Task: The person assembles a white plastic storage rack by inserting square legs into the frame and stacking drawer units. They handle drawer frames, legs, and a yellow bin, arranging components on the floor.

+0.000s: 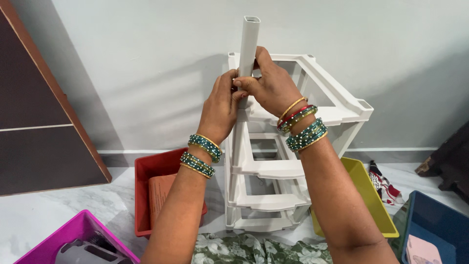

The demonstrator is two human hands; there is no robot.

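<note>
A white plastic post (249, 41) stands upright at the near left corner of a white plastic rack frame (337, 105) with several open tiers. My left hand (221, 107) grips the post's lower part from the left. From the right, my right hand (269, 84) wraps around the same post, thumb up along its side. Both wrists wear green and gold bangles. The post's hollow top end sticks up above my fingers.
A red bin (144, 195) sits on the floor left of the rack, a yellow bin (371, 195) right of it. A magenta bin (63, 239) lies at bottom left, a blue bin (435, 222) at bottom right. A dark wooden board (44, 107) leans on the wall.
</note>
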